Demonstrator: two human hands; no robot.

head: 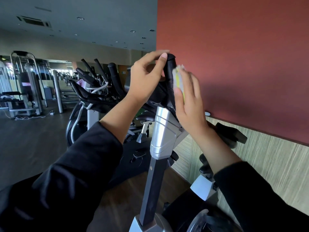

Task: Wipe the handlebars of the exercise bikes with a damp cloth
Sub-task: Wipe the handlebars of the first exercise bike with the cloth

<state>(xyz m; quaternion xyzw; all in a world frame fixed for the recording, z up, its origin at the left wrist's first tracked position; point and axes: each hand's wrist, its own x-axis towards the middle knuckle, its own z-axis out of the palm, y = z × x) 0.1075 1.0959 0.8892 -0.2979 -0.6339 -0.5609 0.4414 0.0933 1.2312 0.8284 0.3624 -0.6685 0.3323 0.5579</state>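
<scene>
The black handlebar of the nearest exercise bike stands almost upright at the middle of the view, its capped end just in front of the red wall. A yellow-and-white cloth lies flat against the bar's right side, between the bar and the palm of the right hand. That hand presses the cloth to the grip with straight, close-set fingers pointing up; its outline is blurred. The left hand comes in from the other side, thumb and fingertips curled onto the top of the bar near the cap, steadying it. Both arms wear black sleeves. Below the hands the silver stem housing runs down to a dark post. Further bikes and weight machines stand well apart to the left on the dark floor.
</scene>
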